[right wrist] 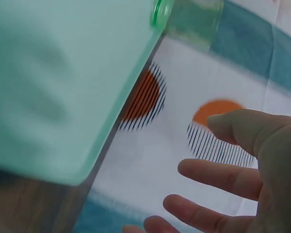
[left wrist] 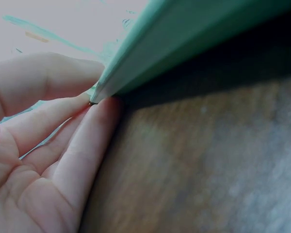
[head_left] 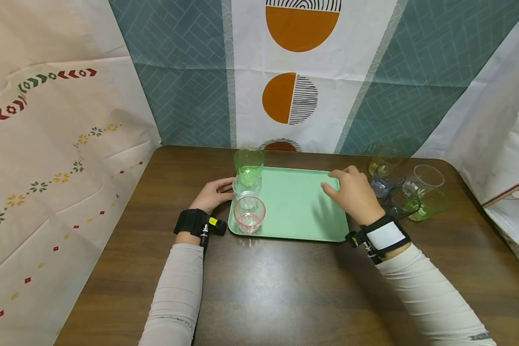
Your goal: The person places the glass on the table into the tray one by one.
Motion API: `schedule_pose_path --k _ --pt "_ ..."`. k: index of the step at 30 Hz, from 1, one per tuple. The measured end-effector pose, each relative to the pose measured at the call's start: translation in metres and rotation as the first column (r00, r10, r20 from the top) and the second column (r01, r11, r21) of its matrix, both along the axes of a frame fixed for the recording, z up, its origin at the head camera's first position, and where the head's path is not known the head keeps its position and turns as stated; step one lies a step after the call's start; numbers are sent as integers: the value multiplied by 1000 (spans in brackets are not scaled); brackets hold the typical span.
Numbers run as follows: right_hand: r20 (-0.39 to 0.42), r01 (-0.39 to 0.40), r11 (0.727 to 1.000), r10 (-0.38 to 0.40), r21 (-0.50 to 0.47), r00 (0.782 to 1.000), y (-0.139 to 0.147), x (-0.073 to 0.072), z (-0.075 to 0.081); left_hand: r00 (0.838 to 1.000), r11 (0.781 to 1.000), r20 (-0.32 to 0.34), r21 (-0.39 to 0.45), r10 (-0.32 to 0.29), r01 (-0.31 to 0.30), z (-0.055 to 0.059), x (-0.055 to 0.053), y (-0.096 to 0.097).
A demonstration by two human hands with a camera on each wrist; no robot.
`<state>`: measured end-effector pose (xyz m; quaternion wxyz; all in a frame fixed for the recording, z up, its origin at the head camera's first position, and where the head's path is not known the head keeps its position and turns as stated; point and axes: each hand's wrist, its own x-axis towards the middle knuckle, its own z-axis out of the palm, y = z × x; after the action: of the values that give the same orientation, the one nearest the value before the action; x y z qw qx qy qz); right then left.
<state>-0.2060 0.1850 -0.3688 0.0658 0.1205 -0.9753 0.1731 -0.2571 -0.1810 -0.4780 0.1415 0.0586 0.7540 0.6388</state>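
A dark brown wood-grain table [head_left: 264, 293] fills the lower half of the head view. In its centre lies the pale green rectangular tray [head_left: 300, 206], with three see-through tumblers standing in a column along its left end.

My left hand [head_left: 212, 196], left of centre, is at the tray's left side; in the left wrist view I pinch the rim between my thumb and fingertips, so the gap there is only the edge's thickness. My right hand [head_left: 353, 192], right of centre, hovers over the tray's upper right corner, thumb and fingers spread well apart and holding nothing; in the right wrist view the fingertips show clear of the rim.

On the tray, the tallest is the green transparent tumbler [head_left: 248, 163] at the back; before it stand the colourless clear tumbler [head_left: 247, 186] and the red-rimmed clear tumbler [head_left: 249, 216], and I see through their walls.

At the right of the frame, off the tray, cluster an amber transparent glass [head_left: 385, 157], a blue transparent glass [head_left: 386, 179], a dark grey transparent glass [head_left: 400, 202], a plain clear glass [head_left: 429, 177] and a light green glass [head_left: 421, 210], overlapping in sight.
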Motion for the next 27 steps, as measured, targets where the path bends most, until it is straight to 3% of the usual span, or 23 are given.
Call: schedule_pose_path --k 15,27 --pt "6 105 994 -106 43 994 79 6 15 1000 1000 10 13 6 -6 -2 -1 -1" --pt "107 160 982 -171 105 979 114 11 16 1000 1000 6 10 8 -9 0 1 2"
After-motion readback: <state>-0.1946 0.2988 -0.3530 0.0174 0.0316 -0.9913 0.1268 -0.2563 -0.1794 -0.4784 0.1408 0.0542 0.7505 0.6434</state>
